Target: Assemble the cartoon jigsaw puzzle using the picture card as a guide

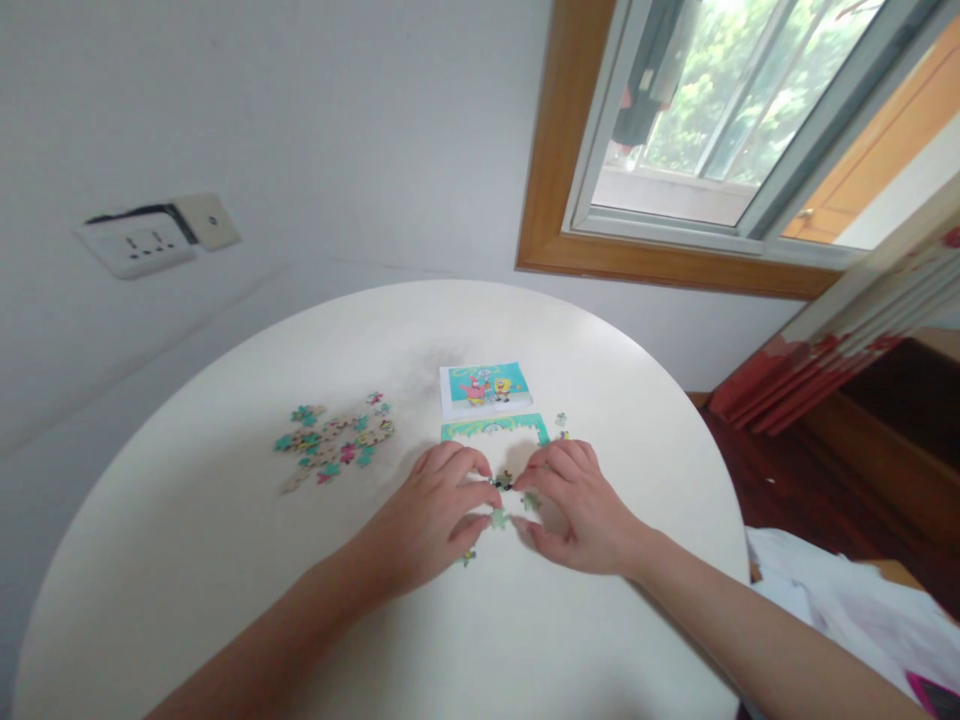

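My left hand rests low over the white table, its thumb and index finger close together at the edge of a pale green puzzle piece. Opposite it, my right hand is curved, thumb and index finger apart, the index tip beside a dark puzzle piece. Another greenish piece lies partly under the right fingers. Just beyond both hands is a joined puzzle border in green and teal, its lower sides hidden by the hands. A small loose piece lies below my left thumb.
Behind the border lies a cartoon picture card. Many loose puzzle pieces are heaped at the left, and a few lie to the right. The round white table meets the wall near a socket and a window.
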`<action>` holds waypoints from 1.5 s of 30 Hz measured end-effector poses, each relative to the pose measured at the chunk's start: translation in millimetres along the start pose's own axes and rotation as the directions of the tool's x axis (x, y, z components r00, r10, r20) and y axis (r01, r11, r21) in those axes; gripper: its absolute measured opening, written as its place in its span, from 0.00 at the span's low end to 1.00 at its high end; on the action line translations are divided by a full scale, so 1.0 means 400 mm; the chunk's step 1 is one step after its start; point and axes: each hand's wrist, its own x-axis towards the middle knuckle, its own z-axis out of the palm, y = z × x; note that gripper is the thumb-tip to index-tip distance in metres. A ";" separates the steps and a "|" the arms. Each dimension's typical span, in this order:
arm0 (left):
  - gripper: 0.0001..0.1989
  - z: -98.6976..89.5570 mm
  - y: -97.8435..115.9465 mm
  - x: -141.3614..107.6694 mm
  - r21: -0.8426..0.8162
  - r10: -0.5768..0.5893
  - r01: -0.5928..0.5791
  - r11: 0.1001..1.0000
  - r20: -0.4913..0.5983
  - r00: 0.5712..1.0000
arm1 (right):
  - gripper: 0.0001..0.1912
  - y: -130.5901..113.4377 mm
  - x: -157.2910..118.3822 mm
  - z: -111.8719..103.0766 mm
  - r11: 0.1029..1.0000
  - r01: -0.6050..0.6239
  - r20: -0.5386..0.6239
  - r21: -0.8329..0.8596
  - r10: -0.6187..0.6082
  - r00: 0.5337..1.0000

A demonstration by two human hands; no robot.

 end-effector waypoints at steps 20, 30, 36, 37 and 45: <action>0.05 0.001 0.002 -0.002 0.008 -0.023 0.023 1.000 -0.030 0.999 | 0.37 0.165 -0.010 0.016 0.775 -0.476 -0.395 0.416 0.626 0.672; 0.05 -0.001 0.003 -0.003 0.025 -0.009 0.009 1.000 -0.032 0.999 | 0.34 0.177 -0.013 0.024 0.810 -0.498 -0.390 0.310 0.586 0.710; 0.05 -0.001 0.001 -0.003 0.011 -0.012 0.012 1.000 -0.024 1.000 | 0.32 0.180 -0.016 0.026 0.839 -0.463 -0.404 0.285 0.543 0.736; 0.05 -0.001 0.001 -0.004 0.010 -0.013 0.013 1.000 -0.021 1.000 | 0.32 0.179 -0.016 0.026 0.841 -0.462 -0.405 0.281 0.540 0.738; 0.05 0.001 0.001 -0.002 0.011 -0.017 0.017 1.000 -0.018 1.000 | 0.31 0.179 -0.014 0.026 0.839 -0.463 -0.386 0.286 0.543 0.746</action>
